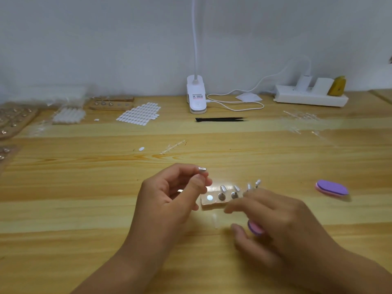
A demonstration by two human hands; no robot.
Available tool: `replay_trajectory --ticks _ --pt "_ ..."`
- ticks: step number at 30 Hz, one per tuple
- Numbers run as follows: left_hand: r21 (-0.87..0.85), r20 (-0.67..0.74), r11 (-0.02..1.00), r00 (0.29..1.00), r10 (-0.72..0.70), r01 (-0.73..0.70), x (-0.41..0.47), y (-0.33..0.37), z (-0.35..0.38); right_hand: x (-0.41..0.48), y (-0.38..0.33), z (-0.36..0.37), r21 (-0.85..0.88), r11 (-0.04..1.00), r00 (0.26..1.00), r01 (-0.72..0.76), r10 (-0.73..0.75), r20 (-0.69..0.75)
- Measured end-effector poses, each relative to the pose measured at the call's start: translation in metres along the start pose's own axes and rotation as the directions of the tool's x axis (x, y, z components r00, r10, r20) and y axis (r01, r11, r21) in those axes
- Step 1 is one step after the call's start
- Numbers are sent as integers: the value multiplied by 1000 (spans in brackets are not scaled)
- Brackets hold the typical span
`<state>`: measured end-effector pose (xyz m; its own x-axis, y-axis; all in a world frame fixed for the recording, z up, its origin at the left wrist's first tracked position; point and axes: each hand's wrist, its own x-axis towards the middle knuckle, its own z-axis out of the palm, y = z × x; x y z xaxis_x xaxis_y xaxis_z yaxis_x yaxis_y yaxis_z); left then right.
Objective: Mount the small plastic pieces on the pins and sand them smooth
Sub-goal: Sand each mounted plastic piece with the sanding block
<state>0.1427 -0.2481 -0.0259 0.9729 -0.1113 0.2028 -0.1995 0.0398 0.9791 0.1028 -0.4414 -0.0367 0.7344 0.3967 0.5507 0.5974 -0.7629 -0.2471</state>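
Nearest the lens, the right hand (280, 225) hovers low over the counter (84, 209) at lower right of the frame. It is blurred. A pink sanding block (255, 228) shows under its palm, but I cannot tell whether those fingers grip it or merely cover it.

Left of centre, the left hand (169, 196) is raised, thumb and forefinger pinching the small plastic piece (202, 169) at their tips. The piece is silvery and glossy. Its long axis runs roughly across the frame, its free end pointing right.

It looks feather-light, thin and stiff, likely slick, and apt to flick away if squeezed hard. The side edges seem the safest hold, leaving the curved face clear.

Just beyond the hands, the wooden holder (212, 203) lies crosswise. At its left end is a pale round pin head (209, 197), probably the free seat. To its right, the mounted pieces (222, 192) have their long axes running up the frame.

At mid right lies a purple sanding block (332, 187). Farther back are black tweezers (220, 119) and a sheet of white tabs (139, 114).
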Motion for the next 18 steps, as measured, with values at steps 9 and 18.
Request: replay_trajectory --ticks 9,18 --pt "44 40 999 999 -14 13 1 -3 2 3 -4 16 -124 992 1000 13 -10 22" --pt "100 116 995 993 -18 7 -1 0 2 3 0 15 -115 993 995 -40 30 -94"
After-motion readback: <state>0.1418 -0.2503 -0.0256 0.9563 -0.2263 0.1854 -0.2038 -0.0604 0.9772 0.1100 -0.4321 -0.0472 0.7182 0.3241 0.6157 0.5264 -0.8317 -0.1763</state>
